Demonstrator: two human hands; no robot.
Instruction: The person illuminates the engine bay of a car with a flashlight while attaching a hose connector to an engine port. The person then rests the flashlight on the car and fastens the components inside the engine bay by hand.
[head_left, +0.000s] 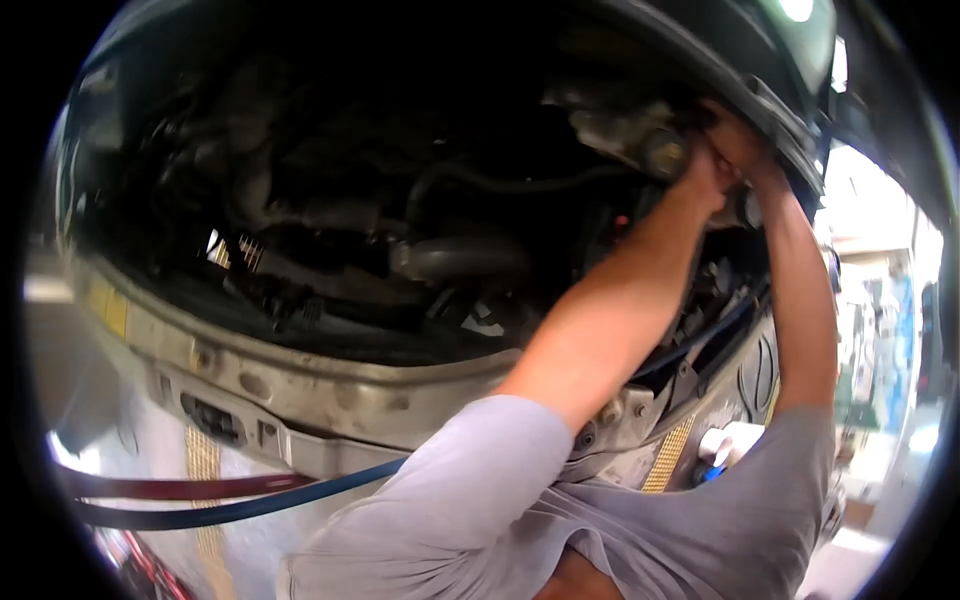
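Note:
Both my arms reach into the dark engine bay of a vehicle, toward its far right corner. My left hand point(706, 176) is beside a metal part with a round cap point(663, 152). Right against it, a little higher, is my right hand point(738, 142), under the edge of the raised hood point(790, 125). Shadow and blur hide the fingers of both hands, so I cannot make out what they touch or hold.
A thick hose point(465, 258) runs across the middle of the engine bay. Along the front lies the pale metal crossmember point(370, 400) with its latch point(212, 418). A red hose point(200, 487) and a blue hose point(230, 512) stretch across the lower left.

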